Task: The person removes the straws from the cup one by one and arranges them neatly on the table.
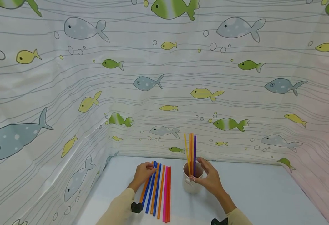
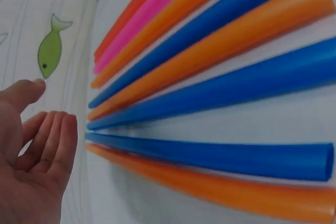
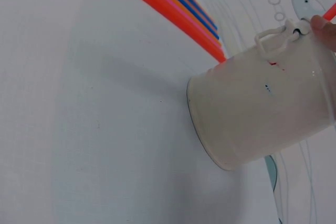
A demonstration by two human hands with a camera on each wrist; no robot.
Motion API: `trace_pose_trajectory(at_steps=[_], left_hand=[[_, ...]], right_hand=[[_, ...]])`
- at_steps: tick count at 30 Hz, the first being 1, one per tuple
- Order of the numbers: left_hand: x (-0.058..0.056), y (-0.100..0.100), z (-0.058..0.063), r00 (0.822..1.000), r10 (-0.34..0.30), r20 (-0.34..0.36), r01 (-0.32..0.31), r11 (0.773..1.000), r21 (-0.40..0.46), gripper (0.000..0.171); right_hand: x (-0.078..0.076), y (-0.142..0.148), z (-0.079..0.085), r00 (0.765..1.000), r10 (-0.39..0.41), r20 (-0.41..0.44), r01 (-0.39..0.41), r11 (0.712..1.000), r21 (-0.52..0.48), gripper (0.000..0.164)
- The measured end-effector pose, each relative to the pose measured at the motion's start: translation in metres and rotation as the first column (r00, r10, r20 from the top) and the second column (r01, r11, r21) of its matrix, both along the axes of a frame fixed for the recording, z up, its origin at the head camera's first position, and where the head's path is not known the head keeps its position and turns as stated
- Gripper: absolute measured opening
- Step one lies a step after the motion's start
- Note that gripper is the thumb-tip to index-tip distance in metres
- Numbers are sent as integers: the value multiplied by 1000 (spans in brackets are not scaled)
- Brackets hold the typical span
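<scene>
Left hand (image 1: 143,173), right hand (image 1: 211,181) (thumbs apart)

Standing tubes (image 1: 195,153): lower ends hidden inside the white cup (image 1: 192,188); I can't see how deep.
Right hand (image 1: 210,179): mostly past the right edge of my right wrist feed, the cup's mouth cropped too.
Left hand (image 1: 144,173): touching the loose tubes (image 2: 236,85) or just above, I can't tell.
Cup marks (image 3: 268,88): red and blue, too small to read.
Sleeves (image 1: 116,206): cut by the head view's bottom edge.
</scene>
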State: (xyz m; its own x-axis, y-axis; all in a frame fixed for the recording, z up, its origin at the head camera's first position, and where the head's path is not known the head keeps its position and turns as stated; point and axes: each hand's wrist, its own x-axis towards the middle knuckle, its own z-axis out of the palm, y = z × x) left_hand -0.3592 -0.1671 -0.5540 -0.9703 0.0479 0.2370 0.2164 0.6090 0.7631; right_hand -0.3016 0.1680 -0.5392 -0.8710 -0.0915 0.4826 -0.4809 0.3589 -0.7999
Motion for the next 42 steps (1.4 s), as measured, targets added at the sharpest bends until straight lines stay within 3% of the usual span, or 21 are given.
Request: trace_pose_trajectory(at_steps=[8, 15, 19, 27, 35, 38, 42], left_hand=[[-7, 32, 10, 995, -103, -10, 103, 994, 35, 26], [-10, 63, 18, 991, -134, -17, 135, 989, 60, 23], [-9, 84, 31, 987, -160, 24, 156, 979, 131, 26], [-11, 123, 55, 968, -241, 76, 208, 932, 297, 37], [-15, 147, 54, 941, -319, 113, 239, 863, 446, 43], [-16, 154, 52, 937, -324, 128, 237, 862, 449, 42], [-18, 160, 49, 937, -315, 149, 232, 883, 408, 38]], right_hand=[[0, 1, 1, 1000, 6, 20, -6, 1000, 0, 95], [-1, 1, 1, 1000, 9, 19, -9, 1000, 2, 97], [-1, 0, 1, 1000, 3, 16, -3, 1000, -2, 97], [-1, 0, 2, 1000, 10, -1, -10, 1000, -16, 98], [-2, 0, -2, 1000, -2, 17, 2, 1000, -2, 96], [-1, 0, -2, 1000, -7, 26, 7, 1000, -5, 97], [-1, 0, 0, 1000, -1, 18, 1, 1000, -14, 98]])
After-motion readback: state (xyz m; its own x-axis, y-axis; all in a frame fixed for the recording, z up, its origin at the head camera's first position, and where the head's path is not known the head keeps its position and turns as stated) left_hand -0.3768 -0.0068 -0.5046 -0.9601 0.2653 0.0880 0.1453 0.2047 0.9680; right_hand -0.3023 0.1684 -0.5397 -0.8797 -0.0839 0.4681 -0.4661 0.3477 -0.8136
